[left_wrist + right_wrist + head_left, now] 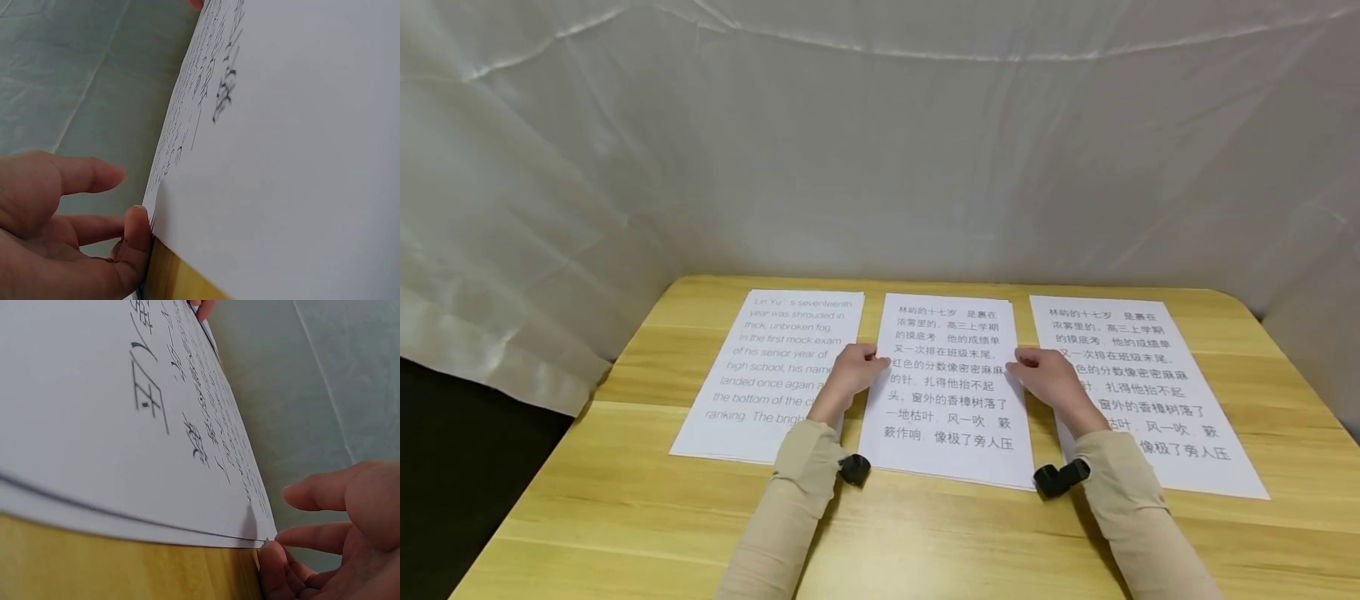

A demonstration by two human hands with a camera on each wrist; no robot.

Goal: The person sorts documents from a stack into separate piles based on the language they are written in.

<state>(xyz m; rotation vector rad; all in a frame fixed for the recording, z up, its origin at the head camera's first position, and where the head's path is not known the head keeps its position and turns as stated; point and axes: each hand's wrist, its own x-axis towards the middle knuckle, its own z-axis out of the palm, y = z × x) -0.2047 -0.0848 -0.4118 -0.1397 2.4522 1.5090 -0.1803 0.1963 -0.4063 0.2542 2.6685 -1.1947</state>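
Note:
In the head view a stack of white sheets (pixel 951 392) with printed Chinese text lies between my two hands. My left hand (pixel 850 379) is at its left long edge, and my right hand (pixel 1048 383) is at the right one. Seen from the left wrist, fingertips (pixel 136 225) touch the paper edge while the thumb stands apart from it. The right wrist view has fingertips (pixel 273 556) against the opposite edge, its thumb also clear of the paper. A lower sheet (pixel 94 519) peeks out beneath the top one.
At the left lies an English-text stack (pixel 760 375), partly covered by my left hand. Another Chinese-text stack (pixel 1150 392) lies at the right, partly behind my right arm. All rest on a wooden table (pixel 925 533), with a pale curtain (pixel 880 167) behind.

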